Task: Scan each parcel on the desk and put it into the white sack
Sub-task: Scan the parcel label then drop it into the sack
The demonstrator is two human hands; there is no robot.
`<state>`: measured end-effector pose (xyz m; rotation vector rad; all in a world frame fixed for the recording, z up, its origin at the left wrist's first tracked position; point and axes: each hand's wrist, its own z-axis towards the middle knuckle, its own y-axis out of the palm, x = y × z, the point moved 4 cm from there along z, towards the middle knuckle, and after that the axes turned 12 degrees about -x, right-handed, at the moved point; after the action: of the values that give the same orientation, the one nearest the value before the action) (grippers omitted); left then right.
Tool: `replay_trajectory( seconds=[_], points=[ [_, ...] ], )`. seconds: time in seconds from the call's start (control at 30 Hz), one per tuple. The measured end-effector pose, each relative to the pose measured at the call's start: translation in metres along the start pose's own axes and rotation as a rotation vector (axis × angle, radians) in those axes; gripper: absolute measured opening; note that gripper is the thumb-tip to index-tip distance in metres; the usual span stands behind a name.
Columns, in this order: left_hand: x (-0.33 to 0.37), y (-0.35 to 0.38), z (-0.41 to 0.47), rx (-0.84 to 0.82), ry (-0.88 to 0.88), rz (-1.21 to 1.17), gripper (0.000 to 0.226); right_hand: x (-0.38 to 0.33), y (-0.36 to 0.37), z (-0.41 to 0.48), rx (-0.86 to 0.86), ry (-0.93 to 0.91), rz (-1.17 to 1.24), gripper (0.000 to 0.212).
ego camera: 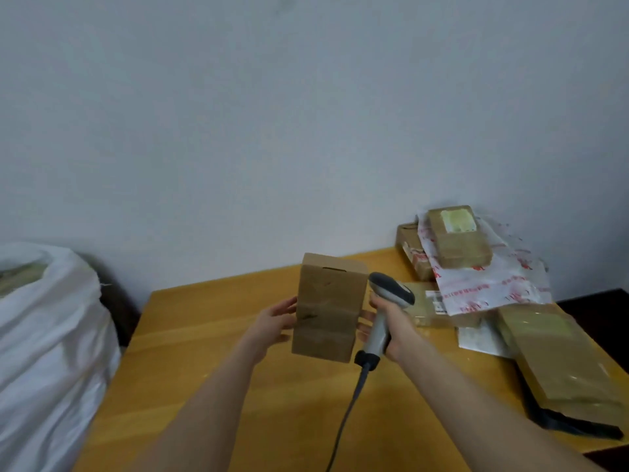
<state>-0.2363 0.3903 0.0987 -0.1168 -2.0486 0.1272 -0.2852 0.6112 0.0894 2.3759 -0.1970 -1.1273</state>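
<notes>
Left hand (272, 318) pinches parcel (328, 308) edge, right hand (396, 321) wrapped round scanner (391, 289), so w/ that loose hold it prob could slip onto bench (204, 335) b4 reaching the white sack (51, 335).

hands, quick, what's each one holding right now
left hand: grips the cardboard box by its left side
right hand: grips the scanner by its handle

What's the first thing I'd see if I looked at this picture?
The brown box, held upright in the middle by the left hand, with the right hand holding a grey scanner beside it. Next, the big white sack at the left.
</notes>
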Motion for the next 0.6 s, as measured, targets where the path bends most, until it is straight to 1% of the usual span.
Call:
replay_trajectory(
  seconds=[0.1, 0.17, 0.27, 0.33, 0.43, 0.53, 0.6],
  points=[
    [-0.005, -0.047, -0.016, 0.01, 0.008, -0.114, 0.031, 0.015, 0.046, 0.005, -0.026, -0.014, -0.036, 0.019],
    [-0.006, -0.083, -0.026, 0.011, 0.013, -0.149, 0.024, 0.028, 0.079, 0.011, -0.037, -0.016, -0.05, 0.022],
    [-0.012, -0.136, -0.034, -0.007, 0.002, -0.223, 0.037, 0.047, 0.129, 0.023, -0.047, -0.026, -0.072, 0.024],
    [-0.016, -0.168, -0.038, -0.012, -0.02, -0.302, 0.041, 0.058, 0.159, 0.031, -0.059, -0.028, -0.093, 0.023],
    [-0.023, -0.206, -0.042, -0.018, -0.05, -0.404, 0.039, 0.072, 0.195, 0.039, -0.098, -0.023, -0.103, 0.026],
    [-0.027, -0.232, -0.046, -0.04, -0.019, -0.381, 0.026, 0.081, 0.222, 0.044, -0.113, -0.039, -0.132, 0.032],
    [-0.031, -0.244, -0.045, -0.044, 0.006, -0.398, 0.034, 0.086, 0.235, 0.047, -0.11, -0.059, -0.154, 0.035]
  ],
)
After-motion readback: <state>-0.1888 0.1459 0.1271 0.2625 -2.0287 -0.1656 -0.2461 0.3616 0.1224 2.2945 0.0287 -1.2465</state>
